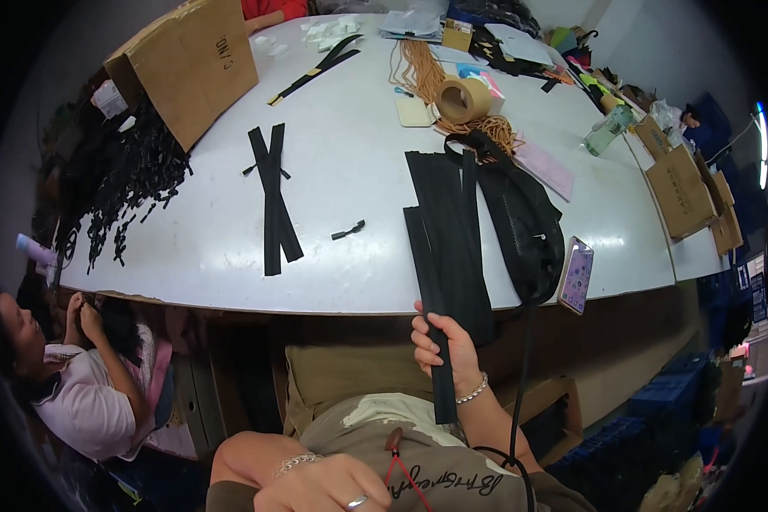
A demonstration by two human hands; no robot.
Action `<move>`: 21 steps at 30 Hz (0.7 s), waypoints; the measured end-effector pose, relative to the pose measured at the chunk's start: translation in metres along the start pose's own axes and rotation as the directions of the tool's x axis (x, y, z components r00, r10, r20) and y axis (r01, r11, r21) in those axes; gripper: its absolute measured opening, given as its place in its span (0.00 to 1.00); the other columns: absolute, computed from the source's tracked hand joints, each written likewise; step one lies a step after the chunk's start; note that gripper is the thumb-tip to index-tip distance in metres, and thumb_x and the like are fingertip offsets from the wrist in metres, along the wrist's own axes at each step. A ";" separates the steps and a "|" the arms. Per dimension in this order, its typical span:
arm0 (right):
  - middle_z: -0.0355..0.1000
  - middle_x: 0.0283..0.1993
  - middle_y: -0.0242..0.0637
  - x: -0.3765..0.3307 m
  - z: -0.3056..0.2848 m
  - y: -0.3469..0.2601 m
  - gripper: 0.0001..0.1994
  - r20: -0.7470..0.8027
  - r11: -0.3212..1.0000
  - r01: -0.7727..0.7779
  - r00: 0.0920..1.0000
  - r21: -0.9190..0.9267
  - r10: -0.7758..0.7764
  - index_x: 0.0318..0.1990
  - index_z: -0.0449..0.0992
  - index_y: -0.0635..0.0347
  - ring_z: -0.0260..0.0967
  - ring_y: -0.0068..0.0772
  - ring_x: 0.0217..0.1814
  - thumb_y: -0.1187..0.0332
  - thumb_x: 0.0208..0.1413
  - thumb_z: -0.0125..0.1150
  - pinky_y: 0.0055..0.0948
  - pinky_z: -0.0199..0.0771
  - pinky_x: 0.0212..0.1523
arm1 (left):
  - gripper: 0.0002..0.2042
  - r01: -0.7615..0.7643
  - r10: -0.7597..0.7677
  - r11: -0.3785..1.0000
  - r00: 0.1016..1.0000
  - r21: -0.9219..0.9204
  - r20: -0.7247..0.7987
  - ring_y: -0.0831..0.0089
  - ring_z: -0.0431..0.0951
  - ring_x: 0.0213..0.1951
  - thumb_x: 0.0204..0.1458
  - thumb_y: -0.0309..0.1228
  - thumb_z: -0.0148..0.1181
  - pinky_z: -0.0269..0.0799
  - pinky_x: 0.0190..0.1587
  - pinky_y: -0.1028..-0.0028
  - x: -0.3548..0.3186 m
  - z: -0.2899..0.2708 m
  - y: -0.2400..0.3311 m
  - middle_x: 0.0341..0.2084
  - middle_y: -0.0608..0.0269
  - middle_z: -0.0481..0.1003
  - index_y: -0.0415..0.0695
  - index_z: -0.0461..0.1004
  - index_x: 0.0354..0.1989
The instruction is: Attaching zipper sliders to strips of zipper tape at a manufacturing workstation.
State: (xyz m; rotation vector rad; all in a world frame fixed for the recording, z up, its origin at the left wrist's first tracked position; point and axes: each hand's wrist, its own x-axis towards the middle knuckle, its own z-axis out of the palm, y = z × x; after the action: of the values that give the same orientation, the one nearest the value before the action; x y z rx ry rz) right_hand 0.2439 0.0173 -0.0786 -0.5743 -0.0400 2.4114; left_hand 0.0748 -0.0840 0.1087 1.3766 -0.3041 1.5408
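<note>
My right hand (449, 348) is closed around a long black zipper strip (443, 384), which hangs below the table edge and reaches up over the tabletop. Beneath and beside it lies a stack of similar black strips (452, 230), partly overhanging the edge. My left hand (333, 485) is low in the picture in front of my body; its fingers run out of the frame. Left of the stack, two black zippers (273, 205) lie crossed, with small pulls sticking out at their sides. Between them and the stack rests a single black zipper pull (348, 230).
A black bag (520, 222) and a phone (577, 275) lie right of the stack. Farther back are a tape roll (463, 100) and tan cord (420, 68). A cardboard box (192, 72) and heaped black pulls (128, 179) occupy the left. Another person (94, 384) sits at lower left.
</note>
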 end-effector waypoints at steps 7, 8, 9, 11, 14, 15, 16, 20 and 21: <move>0.60 0.29 0.33 -0.005 0.005 0.006 0.11 0.004 0.999 -0.012 1.000 -0.051 0.012 0.48 0.63 0.64 0.49 0.17 0.17 0.71 0.59 0.43 0.15 0.51 0.11 | 0.06 0.026 -0.023 0.994 0.999 -0.109 0.029 0.74 0.69 0.16 0.54 0.28 0.53 0.54 0.15 0.78 0.001 0.014 -0.003 0.20 0.61 0.72 0.41 0.73 0.29; 0.60 0.29 0.33 -0.006 0.005 0.007 0.11 0.005 0.998 -0.013 1.000 -0.057 0.014 0.47 0.64 0.64 0.49 0.17 0.18 0.71 0.59 0.43 0.15 0.51 0.11 | 0.06 0.024 -0.020 0.994 0.999 -0.107 0.033 0.74 0.69 0.16 0.54 0.28 0.53 0.54 0.15 0.78 0.000 0.016 -0.003 0.20 0.61 0.72 0.41 0.73 0.29; 0.60 0.29 0.33 -0.006 0.005 0.008 0.11 0.005 0.998 -0.016 1.000 -0.064 0.016 0.47 0.64 0.64 0.50 0.17 0.18 0.71 0.59 0.43 0.15 0.51 0.11 | 0.07 0.034 -0.035 0.988 0.999 -0.152 -0.006 0.75 0.68 0.15 0.54 0.30 0.54 0.54 0.15 0.78 -0.002 0.020 -0.003 0.19 0.63 0.72 0.41 0.73 0.28; 0.60 0.29 0.33 -0.007 0.003 0.009 0.10 -0.001 0.998 -0.014 1.000 -0.069 0.014 0.47 0.64 0.63 0.50 0.17 0.18 0.71 0.59 0.43 0.15 0.51 0.11 | 0.08 0.038 -0.048 0.980 0.998 -0.195 -0.046 0.75 0.68 0.15 0.54 0.31 0.54 0.53 0.14 0.78 -0.003 0.022 0.000 0.18 0.64 0.72 0.40 0.74 0.27; 0.61 0.29 0.32 -0.009 0.004 0.012 0.10 -0.009 0.996 -0.012 1.000 -0.086 0.012 0.46 0.64 0.63 0.50 0.17 0.18 0.71 0.59 0.43 0.15 0.51 0.11 | 0.10 0.127 -0.120 0.969 0.992 -0.214 0.044 0.75 0.67 0.13 0.53 0.34 0.55 0.53 0.13 0.78 0.001 0.019 0.009 0.17 0.64 0.71 0.39 0.75 0.27; 0.61 0.29 0.32 -0.009 0.005 0.013 0.10 -0.011 0.995 -0.011 1.000 -0.097 0.010 0.46 0.65 0.63 0.50 0.17 0.18 0.71 0.59 0.43 0.15 0.51 0.11 | 0.10 0.122 -0.125 0.990 0.991 -0.073 -0.042 0.75 0.66 0.13 0.53 0.33 0.55 0.52 0.13 0.78 0.001 0.021 0.014 0.17 0.65 0.71 0.39 0.75 0.27; 0.61 0.29 0.32 -0.009 0.004 0.014 0.10 -0.008 0.995 -0.013 1.000 -0.100 0.013 0.46 0.65 0.63 0.50 0.17 0.18 0.71 0.59 0.43 0.15 0.51 0.11 | 0.10 0.127 -0.117 0.990 0.985 0.069 -0.128 0.76 0.65 0.13 0.53 0.33 0.55 0.52 0.13 0.78 0.001 0.023 0.019 0.16 0.66 0.70 0.39 0.76 0.27; 0.60 0.28 0.32 -0.009 0.000 0.017 0.10 -0.023 0.991 -0.009 1.000 -0.133 0.006 0.46 0.65 0.63 0.51 0.18 0.18 0.71 0.59 0.44 0.15 0.53 0.11 | 0.05 -0.039 0.030 0.679 0.999 0.733 0.025 0.76 0.63 0.17 0.44 0.30 0.61 0.53 0.16 0.78 0.007 0.026 0.045 0.18 0.69 0.66 0.44 0.76 0.28; 0.60 0.28 0.32 -0.009 0.000 0.015 0.10 -0.034 0.989 0.005 0.999 -0.147 -0.010 0.46 0.65 0.63 0.51 0.18 0.18 0.70 0.59 0.43 0.15 0.53 0.12 | 0.05 -0.036 0.032 0.686 0.999 0.727 0.019 0.76 0.63 0.17 0.44 0.30 0.61 0.53 0.16 0.78 0.009 0.025 0.050 0.18 0.69 0.66 0.44 0.76 0.28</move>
State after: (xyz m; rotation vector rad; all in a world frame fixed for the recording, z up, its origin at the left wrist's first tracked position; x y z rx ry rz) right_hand 0.2413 -0.0003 -0.0777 -0.6811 -0.2058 2.4040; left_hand 0.0521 -0.1209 0.1450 1.9908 0.3457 1.7762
